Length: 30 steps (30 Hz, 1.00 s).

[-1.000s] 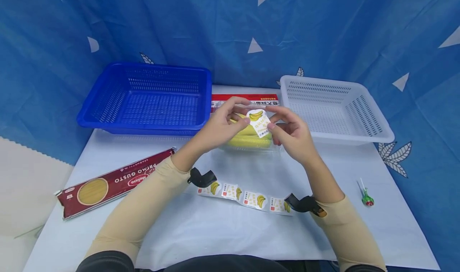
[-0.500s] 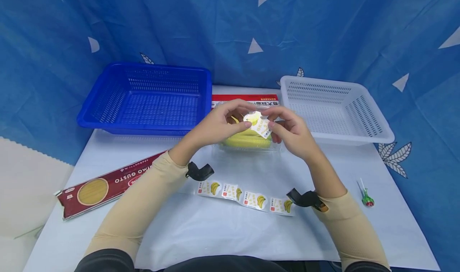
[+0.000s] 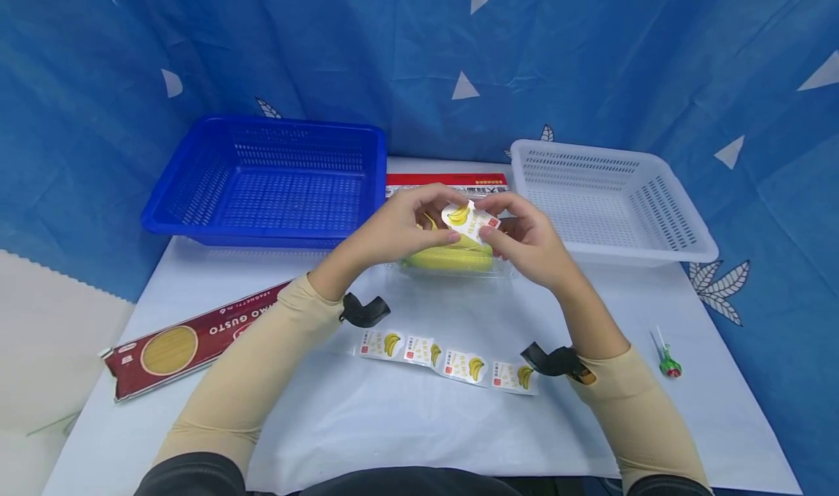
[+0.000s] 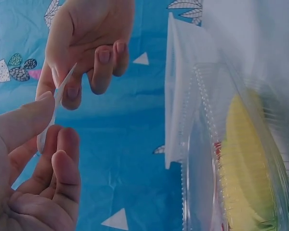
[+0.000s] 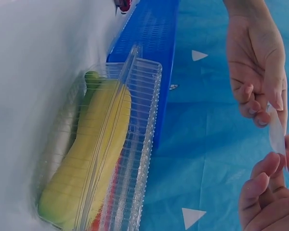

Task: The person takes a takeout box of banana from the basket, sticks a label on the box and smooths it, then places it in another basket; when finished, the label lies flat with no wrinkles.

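A white banana-print sticker (image 3: 470,221) is stretched between my two hands above a clear plastic box (image 3: 507,269) of bananas (image 3: 448,257). My left hand (image 3: 400,225) pinches one edge between thumb and forefinger. My right hand (image 3: 527,237) pinches the other edge the same way. From the left wrist view the sticker (image 4: 58,103) appears almost edge-on, apart from the box. In the right wrist view the lidded box (image 5: 154,72) holds yellow bananas (image 5: 94,139) and stands on the table below my hands.
A blue basket (image 3: 262,239) stands back left, a white basket (image 3: 609,252) back right. Between them lies a red-and-white package (image 3: 446,180). A strip of banana stickers (image 3: 448,361), a dark red spaghetti pack (image 3: 190,343) and a green lollipop (image 3: 670,366) lie nearer.
The sticker has tilted and turned between my fingers, with its banana picture moving slightly left. My left hand has shifted its hold a little; the box stays in place.
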Tool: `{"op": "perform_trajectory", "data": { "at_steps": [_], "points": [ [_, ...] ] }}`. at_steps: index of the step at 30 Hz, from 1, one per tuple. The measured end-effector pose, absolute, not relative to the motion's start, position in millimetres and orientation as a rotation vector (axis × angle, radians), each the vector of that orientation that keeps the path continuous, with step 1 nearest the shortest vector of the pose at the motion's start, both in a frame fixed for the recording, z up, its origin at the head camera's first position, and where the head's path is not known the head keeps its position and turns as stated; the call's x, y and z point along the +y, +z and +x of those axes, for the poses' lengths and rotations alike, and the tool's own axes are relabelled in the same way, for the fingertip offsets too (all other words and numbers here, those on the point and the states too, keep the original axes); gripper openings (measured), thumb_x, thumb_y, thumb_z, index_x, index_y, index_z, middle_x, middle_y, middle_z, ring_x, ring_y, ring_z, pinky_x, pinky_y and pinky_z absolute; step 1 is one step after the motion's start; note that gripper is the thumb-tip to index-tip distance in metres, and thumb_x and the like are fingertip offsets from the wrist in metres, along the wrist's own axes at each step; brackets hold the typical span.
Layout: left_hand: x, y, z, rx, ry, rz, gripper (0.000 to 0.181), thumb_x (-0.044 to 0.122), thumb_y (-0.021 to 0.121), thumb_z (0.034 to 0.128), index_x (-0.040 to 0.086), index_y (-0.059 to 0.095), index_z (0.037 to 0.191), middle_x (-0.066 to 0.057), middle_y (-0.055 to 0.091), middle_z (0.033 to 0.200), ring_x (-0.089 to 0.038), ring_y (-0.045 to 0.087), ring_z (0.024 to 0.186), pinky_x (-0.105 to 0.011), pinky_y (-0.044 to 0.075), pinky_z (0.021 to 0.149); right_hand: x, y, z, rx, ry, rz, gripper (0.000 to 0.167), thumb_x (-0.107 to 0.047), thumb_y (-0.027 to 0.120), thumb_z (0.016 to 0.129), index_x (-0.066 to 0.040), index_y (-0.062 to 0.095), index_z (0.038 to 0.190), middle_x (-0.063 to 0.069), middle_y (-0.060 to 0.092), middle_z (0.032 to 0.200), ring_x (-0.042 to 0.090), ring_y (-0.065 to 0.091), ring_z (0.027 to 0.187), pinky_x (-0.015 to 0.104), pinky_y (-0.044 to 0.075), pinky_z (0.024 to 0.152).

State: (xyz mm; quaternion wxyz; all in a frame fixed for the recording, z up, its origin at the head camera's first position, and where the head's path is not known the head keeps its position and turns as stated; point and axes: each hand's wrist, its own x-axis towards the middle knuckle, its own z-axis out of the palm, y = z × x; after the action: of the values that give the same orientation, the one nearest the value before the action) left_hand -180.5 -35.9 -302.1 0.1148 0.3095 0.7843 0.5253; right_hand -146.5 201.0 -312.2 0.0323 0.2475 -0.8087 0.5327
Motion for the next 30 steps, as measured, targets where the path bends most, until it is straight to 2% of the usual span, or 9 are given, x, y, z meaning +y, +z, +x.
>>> {"op": "perform_trajectory", "data": {
  "at_steps": [5, 11, 22, 30],
  "points": [
    [-35.3, -299.0, -179.4, 2.308, 1.546, 0.872, 0.048, 0.018, 0.076, 0.0883, 0.019, 0.06, 0.133, 0.001, 0.064, 0.113, -0.017, 0.061, 0.093, -0.03, 0.056, 0.08, 201.4, -313.0, -148.0, -2.542, 1.571, 0.718, 0.045, -0.004, 0.073, 0.087, -0.008, 0.058, 0.129, 0.004, 0.057, 0.115, 0.02, 0.056, 0.072, 0.021, 0.053, 0.063],
    [-33.5, -301.1, -180.8, 2.331, 1.543, 0.866, 0.045, 0.02, 0.077, 0.0881, 0.019, 0.061, 0.13, 0.002, 0.065, 0.111, -0.017, 0.062, 0.088, -0.03, 0.056, 0.078, 200.3, -313.9, -150.1, -2.602, 1.472, 0.686, 0.054, -0.008, 0.081, 0.081, -0.012, 0.058, 0.13, 0.004, 0.059, 0.124, 0.021, 0.053, 0.068, 0.02, 0.047, 0.058],
    [-32.7, -304.9, -185.8, 2.289, 1.584, 0.819, 0.045, 0.019, 0.076, 0.0888, 0.018, 0.059, 0.131, -0.002, 0.067, 0.106, -0.017, 0.064, 0.092, -0.029, 0.057, 0.082, 202.9, -318.9, -154.4, -2.617, 1.336, 0.73, 0.044, -0.011, 0.077, 0.086, -0.015, 0.063, 0.128, 0.001, 0.062, 0.121, 0.016, 0.054, 0.072, 0.024, 0.051, 0.06],
    [-31.7, -306.4, -188.6, 2.298, 1.56, 0.773, 0.054, 0.018, 0.078, 0.087, 0.019, 0.056, 0.137, -0.004, 0.065, 0.104, -0.019, 0.064, 0.089, -0.028, 0.057, 0.082, 201.3, -317.2, -157.6, -2.658, 1.286, 0.734, 0.057, -0.016, 0.076, 0.087, -0.017, 0.054, 0.14, 0.004, 0.059, 0.135, 0.017, 0.057, 0.072, 0.024, 0.053, 0.06]
  ]
}}
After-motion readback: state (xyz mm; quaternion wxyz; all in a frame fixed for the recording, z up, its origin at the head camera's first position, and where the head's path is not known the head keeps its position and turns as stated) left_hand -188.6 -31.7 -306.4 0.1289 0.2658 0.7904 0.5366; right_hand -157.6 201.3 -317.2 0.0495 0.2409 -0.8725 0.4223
